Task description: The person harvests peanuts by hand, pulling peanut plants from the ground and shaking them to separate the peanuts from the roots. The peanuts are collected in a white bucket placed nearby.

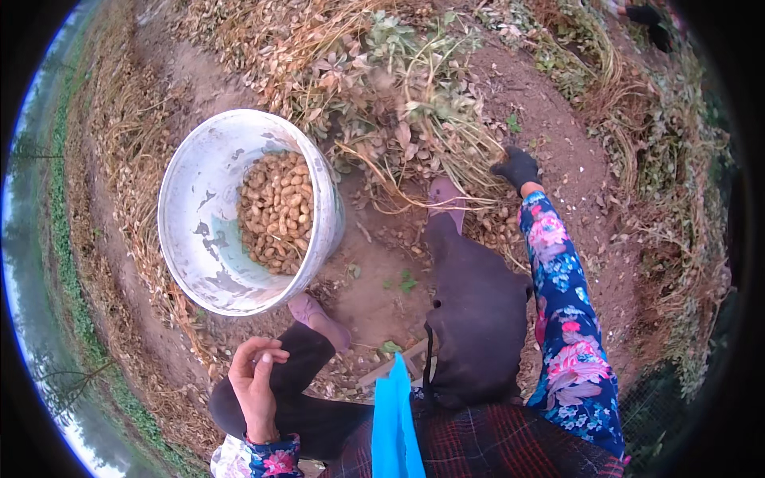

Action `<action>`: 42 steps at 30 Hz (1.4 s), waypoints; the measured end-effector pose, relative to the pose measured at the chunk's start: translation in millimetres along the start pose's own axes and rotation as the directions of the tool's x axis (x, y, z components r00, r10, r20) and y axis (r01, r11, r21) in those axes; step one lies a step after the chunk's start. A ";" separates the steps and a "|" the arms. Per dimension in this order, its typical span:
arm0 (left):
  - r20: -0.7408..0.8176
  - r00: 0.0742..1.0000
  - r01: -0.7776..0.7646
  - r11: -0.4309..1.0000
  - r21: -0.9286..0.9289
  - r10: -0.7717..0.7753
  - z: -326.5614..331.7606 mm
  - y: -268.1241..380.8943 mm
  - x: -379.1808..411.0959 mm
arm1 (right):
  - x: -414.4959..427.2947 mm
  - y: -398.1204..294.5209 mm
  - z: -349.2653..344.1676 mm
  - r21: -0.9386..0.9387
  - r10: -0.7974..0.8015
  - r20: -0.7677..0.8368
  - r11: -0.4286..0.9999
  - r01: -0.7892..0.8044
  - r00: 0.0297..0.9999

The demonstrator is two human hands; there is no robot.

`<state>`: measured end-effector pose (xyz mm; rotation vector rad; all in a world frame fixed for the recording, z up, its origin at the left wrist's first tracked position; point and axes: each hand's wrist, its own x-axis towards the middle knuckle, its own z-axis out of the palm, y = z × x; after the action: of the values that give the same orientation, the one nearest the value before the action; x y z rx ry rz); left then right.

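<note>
My right hand (517, 168), in a dark glove, grips the stem ends of a bundle of dried peanut plants (460, 143). The stems run from the glove up and left into a heap of withered leaves. Bare and loosely curled, my left hand (256, 379) hovers over my left knee with nothing visible in it. Beyond it stands a whitish plastic bucket (200, 179) with worn, flaking inner walls, tilted towards me. Unshelled peanuts (284, 206) cover its bottom. More peanuts (493, 224) lie on the soil below the right hand, beside my shoe.
My mauve shoes (320, 322) rest on bare soil (370, 281) either side of the bucket's front. A blue cloth strip (395, 424) hangs before my lap. Another row of pulled plants (633, 119) runs along the right. Part of another person's dark clothing (648, 21) shows at upper right.
</note>
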<state>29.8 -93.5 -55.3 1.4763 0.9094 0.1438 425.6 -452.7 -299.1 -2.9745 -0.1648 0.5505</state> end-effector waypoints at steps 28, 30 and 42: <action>0.518 0.799 -0.176 0.942 -0.286 0.306 94.3 41.0 -25.7 | -272.6 28.5 -498.9 0.314 -0.057 -0.812 0.797 0.517 0.581; 0.555 0.768 -0.158 0.935 -0.318 0.319 99.0 41.6 -26.2 | -297.9 61.8 -563.0 0.358 -0.040 -0.850 0.688 0.632 0.525; 0.342 0.744 -0.473 0.814 -0.337 0.574 57.7 131.6 -4.0 | -270.7 -164.3 -437.3 0.631 -0.137 -0.697 0.348 0.693 0.704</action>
<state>119.0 -121.4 53.9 1.4332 0.0835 0.3159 318.4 -364.1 222.6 -1.7736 -0.4593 -0.2733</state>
